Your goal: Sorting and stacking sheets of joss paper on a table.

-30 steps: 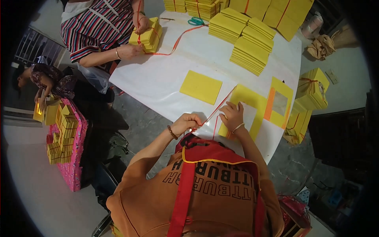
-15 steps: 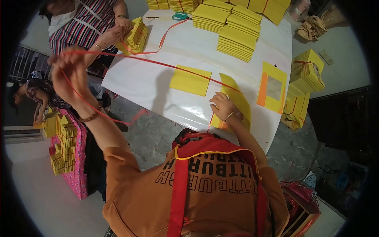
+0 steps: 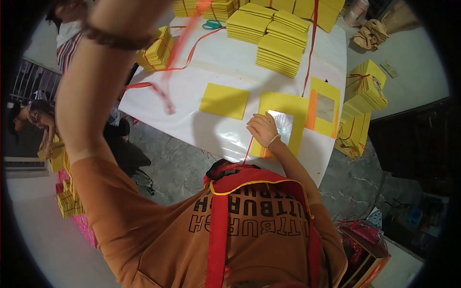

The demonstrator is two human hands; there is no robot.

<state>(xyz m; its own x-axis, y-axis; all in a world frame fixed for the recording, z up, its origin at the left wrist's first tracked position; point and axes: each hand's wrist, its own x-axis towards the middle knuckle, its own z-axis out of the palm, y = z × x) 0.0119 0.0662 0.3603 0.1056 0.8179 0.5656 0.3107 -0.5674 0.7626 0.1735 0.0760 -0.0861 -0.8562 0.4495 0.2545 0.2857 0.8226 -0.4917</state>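
My left arm [image 3: 103, 77] is raised across the upper left, and its hand lies beyond the top edge of the head view. A blurred red ribbon [image 3: 180, 53] hangs beside this arm. My right hand [image 3: 263, 129] lies with its fingers flat on the left part of a yellow piece [image 3: 297, 108] with a shiny clear window and an orange strip. Below that hand, a thin red ribbon [image 3: 248, 149] runs over the table edge. Another red ribbon length [image 3: 311, 53] stretches upward from the yellow piece's far right side. Whether these lengths join is hidden.
A flat yellow sheet [image 3: 224, 101] and a windowed yellow piece [image 3: 324, 106] flank my right hand on the white table [image 3: 177, 101]. Yellow stacks [image 3: 266, 33] and green-handled scissors [image 3: 212, 25] stand at the back. A co-worker in stripes [image 3: 67, 38] is at the far left.
My left hand has swung up and out of view, with the ribbon rising beside it. The yellow piece under my right hand, bent before, now lies flat with its window showing.
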